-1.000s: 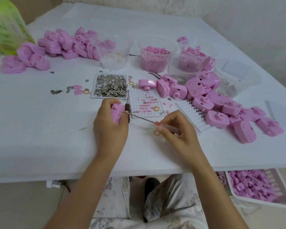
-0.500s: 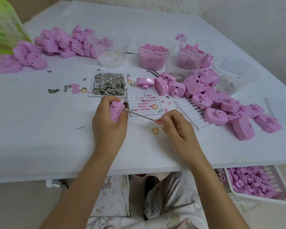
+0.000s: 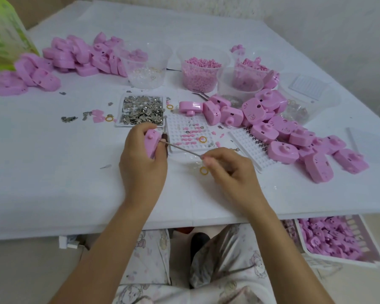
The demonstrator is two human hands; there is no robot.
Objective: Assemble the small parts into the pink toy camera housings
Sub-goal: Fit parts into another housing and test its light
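My left hand [image 3: 140, 165] grips a pink toy camera housing [image 3: 151, 143] just above the table, near its front middle. My right hand [image 3: 230, 172] pinches thin metal tweezers [image 3: 182, 148], whose tip touches the right side of that housing. A dark-handled tool [image 3: 164, 145] lies just behind the housing. A white grid tray [image 3: 190, 134] with small pink parts and a yellow ring sits right behind my hands. A flat tray of small metal pieces [image 3: 142, 109] lies to its left.
Piles of pink housings lie at the back left [image 3: 75, 58] and at the right [image 3: 294, 137]. Clear cups of pink beads [image 3: 201, 71], clear bits [image 3: 145, 69] and pink parts [image 3: 241, 80] stand at the back. A basket of housings [image 3: 336, 240] sits below the table's right edge.
My right hand has slid up the tweezers toward the housing, and the tip stays against it. The left hand keeps its grip; the view has shifted slightly.
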